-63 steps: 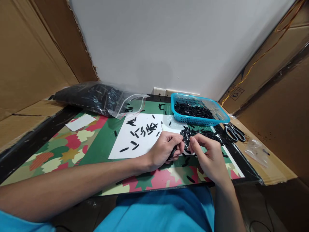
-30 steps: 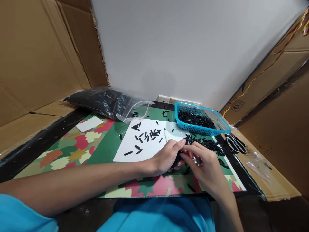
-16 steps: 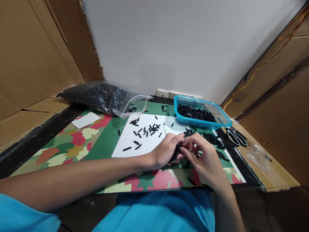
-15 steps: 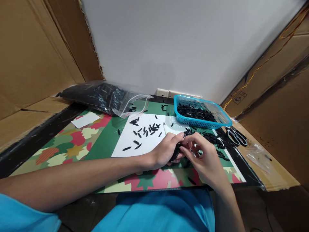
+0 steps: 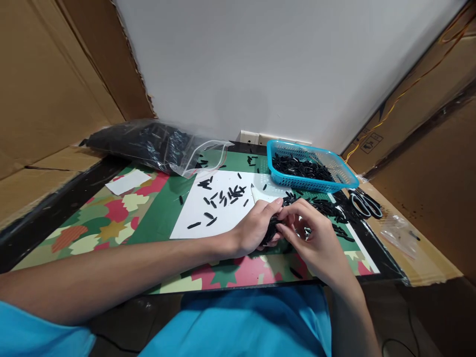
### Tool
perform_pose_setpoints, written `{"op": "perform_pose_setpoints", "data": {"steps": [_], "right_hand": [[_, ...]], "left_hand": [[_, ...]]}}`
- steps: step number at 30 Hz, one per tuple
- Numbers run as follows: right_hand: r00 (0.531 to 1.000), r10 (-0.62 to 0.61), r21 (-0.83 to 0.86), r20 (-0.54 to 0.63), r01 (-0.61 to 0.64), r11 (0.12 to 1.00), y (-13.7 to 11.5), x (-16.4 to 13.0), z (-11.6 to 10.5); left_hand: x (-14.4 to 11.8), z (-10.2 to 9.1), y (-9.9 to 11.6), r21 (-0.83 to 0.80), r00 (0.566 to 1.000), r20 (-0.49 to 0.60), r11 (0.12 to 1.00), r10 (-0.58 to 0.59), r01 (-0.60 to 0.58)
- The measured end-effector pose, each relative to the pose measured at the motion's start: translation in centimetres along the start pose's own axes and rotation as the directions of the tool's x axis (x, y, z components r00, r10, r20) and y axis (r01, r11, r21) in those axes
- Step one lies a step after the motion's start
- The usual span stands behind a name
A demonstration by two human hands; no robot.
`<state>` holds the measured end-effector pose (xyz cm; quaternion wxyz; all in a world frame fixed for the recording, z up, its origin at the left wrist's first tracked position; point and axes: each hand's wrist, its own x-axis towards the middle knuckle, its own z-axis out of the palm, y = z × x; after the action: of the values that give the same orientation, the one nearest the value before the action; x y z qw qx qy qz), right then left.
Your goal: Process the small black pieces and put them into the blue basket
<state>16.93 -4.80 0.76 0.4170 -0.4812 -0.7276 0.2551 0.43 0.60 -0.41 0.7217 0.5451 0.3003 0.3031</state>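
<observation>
Now I see my left hand (image 5: 256, 229) closed on a bunch of black pieces (image 5: 271, 229), right hand (image 5: 316, 238) fingertips pinching them, near the blue basket (image 5: 297, 181).

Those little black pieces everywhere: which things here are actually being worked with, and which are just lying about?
In use:
left hand, clutching black pieces
right hand, fingertips at that bunch
loose pile beside them

Lying about:
scissors
plastic bag
blue basket
white sheet

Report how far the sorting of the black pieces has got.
Done: many black pieces lie in the blue basket.
In hand: left hand grips a bunch of pieces; right hand pinches at them.
Left: loose pieces on the white sheet and a full plastic bag.
</observation>
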Motion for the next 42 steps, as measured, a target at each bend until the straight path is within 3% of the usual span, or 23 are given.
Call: {"op": "perform_pose_setpoints", "data": {"steps": [8,17,42], "right_hand": [[0.996,-0.010,0.151,-0.087,0.023,0.988,0.0,-0.3,-0.1],[0.970,0.020,0.094,-0.242,0.003,0.996,0.5,-0.5,-0.9],[0.956,0.055,0.111,-0.289,-0.024,0.994,1.4,-0.3,-0.9]], "left_hand": [[0.0,-0.4,0.0,-0.039,0.998,0.031,0.997,-0.059,0.060],[0.2,-0.6,-0.2,-0.144,0.998,0.050,0.988,-0.041,0.048],[-0.1,-0.5,0.4,-0.124,0.999,0.044,0.992,-0.011,0.016]]}}
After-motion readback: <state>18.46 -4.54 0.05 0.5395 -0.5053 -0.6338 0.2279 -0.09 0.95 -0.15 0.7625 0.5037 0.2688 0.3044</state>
